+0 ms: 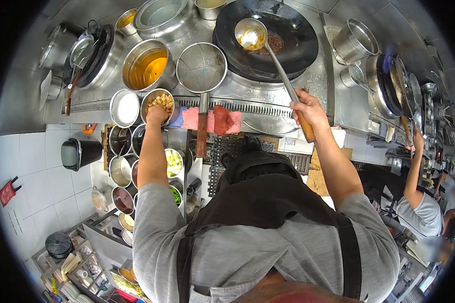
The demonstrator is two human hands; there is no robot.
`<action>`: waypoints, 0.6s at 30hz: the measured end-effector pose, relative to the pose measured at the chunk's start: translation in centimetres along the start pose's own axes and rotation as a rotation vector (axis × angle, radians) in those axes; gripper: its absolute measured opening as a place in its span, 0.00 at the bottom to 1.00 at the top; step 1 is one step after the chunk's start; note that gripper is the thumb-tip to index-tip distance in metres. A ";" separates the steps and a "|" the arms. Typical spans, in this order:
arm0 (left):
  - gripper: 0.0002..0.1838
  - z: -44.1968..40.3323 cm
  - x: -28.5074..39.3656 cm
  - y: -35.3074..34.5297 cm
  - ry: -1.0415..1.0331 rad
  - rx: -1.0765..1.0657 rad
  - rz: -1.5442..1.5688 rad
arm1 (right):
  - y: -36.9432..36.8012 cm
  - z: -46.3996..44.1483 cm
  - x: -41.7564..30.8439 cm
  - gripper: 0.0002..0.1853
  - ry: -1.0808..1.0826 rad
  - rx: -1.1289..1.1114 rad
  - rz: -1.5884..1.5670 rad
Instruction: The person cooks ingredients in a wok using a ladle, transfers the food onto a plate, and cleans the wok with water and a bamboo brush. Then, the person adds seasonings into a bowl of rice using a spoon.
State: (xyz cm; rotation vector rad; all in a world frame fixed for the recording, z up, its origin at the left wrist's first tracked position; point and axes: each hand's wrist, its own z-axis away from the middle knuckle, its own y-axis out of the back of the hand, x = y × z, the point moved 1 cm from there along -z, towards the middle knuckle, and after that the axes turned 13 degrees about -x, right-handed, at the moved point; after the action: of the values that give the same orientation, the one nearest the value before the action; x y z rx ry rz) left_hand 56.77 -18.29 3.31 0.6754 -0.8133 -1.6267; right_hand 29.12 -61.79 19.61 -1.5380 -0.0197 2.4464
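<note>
My right hand (310,108) is wrapped round the wooden handle of a long metal ladle (283,73). The ladle's bowl hangs over a black wok (301,38), where some brown food (274,44) lies at the bottom. My left hand (157,115) reaches into a small metal pot of light-brown nuts (160,99); its fingers are bunched among the nuts, with the tips partly hidden. Right of that pot, a round mesh strainer (202,65) lies with its wooden handle over the counter edge, beside a pink and red cloth (222,121).
A pot of orange oil (147,65) and a container of white powder or liquid (125,108) stand near my left hand. Below are several pots and chopped green vegetables (174,162). A co-worker (419,202) works at another wok on the far right.
</note>
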 end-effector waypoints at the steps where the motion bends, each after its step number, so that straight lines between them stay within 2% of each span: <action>1: 0.16 0.1 0.0 0.0 -0.003 0.002 -0.001 | -0.1 -0.1 -0.1 0.28 0.001 0.006 0.042; 6: 0.16 0.6 0.2 0.1 -0.005 0.049 0.026 | 0.5 -0.8 0.2 0.31 0.027 0.050 0.217; 8: 0.17 0.7 0.1 0.1 0.015 0.057 0.027 | 1.1 -1.1 -0.3 0.31 0.061 0.185 0.485; 9: 0.17 0.7 0.0 0.2 0.041 0.061 0.025 | 1.1 -1.1 -1.2 0.31 0.064 0.187 0.489; 11: 0.18 0.6 -0.6 0.0 0.039 0.059 0.052 | 0.9 -0.9 -3.3 0.33 -0.032 0.296 0.730; 12: 0.18 0.5 -0.7 -0.2 0.039 0.101 0.069 | 1.4 -1.4 -3.4 0.32 -0.013 0.311 0.775; 14: 0.17 0.5 -1.1 -0.3 0.042 0.146 0.090 | 2.1 -2.7 -3.7 0.31 -0.017 0.296 0.836; 16: 0.15 2.2 -0.7 0.8 -0.021 0.329 0.199 | 2.5 -3.7 -3.3 0.31 -0.022 0.276 0.898; 17: 0.15 2.7 -0.5 1.3 -0.010 0.329 0.206 | 2.7 -4.4 -2.7 0.31 -0.016 0.226 0.815; 18: 0.14 3.3 -0.4 1.5 -0.048 0.426 0.293 | 2.7 -4.9 -2.3 0.32 -0.015 0.171 0.735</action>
State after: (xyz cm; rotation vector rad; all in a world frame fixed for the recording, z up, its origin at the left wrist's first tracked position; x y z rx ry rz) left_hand 55.17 -17.56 6.48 0.7723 -1.2515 -1.2182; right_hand 33.83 -65.50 19.10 -1.6491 0.8722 2.8710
